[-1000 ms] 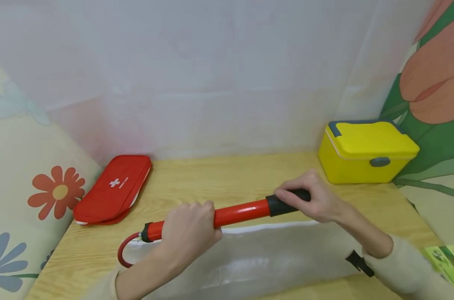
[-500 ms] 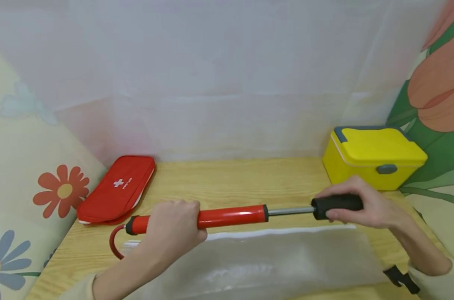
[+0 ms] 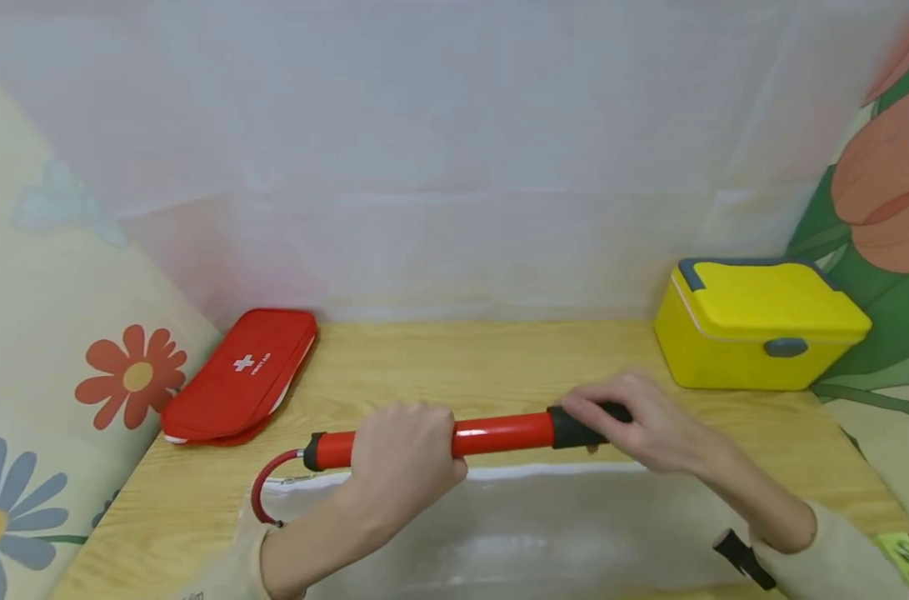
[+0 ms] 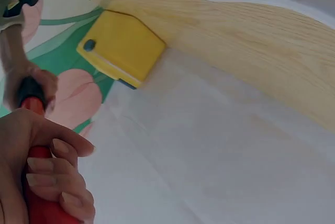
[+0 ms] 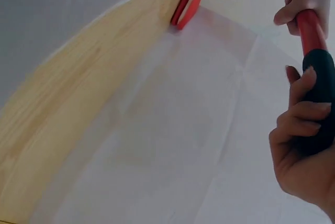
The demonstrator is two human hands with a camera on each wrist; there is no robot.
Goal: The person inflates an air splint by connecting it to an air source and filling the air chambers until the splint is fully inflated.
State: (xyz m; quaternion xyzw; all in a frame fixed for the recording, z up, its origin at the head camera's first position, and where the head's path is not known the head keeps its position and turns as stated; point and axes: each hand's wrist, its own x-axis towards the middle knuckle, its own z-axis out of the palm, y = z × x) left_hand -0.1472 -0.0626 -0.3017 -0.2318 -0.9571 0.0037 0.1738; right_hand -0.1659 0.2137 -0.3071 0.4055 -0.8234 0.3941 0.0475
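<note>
A red hand pump (image 3: 503, 434) lies nearly level across the middle of the head view, held over a clear plastic sheet or bag. My left hand (image 3: 405, 450) grips its red barrel near the left end, fingers wrapped round it. With my right hand (image 3: 641, 421) I hold the black handle (image 3: 570, 427), which sits right against the barrel, so no rod shows. From the left end a red hose (image 3: 262, 487) curves down toward my left forearm, which hides its lower end. The greyish see-through plastic (image 3: 544, 525) has a white upper edge. In the right wrist view, fingers curl round the dark handle (image 5: 320, 77).
A red first aid pouch (image 3: 240, 379) lies at the back left of the wooden table (image 3: 484, 358). At the back right stands a yellow box (image 3: 761, 325) with a grey latch. A green printed item (image 3: 907, 558) shows at the lower right edge. Patterned walls enclose the table.
Half a second ago the handle was drawn out to the right with the metal rod showing. Now it is back against the barrel, and the barrel has shifted slightly right with my left hand.
</note>
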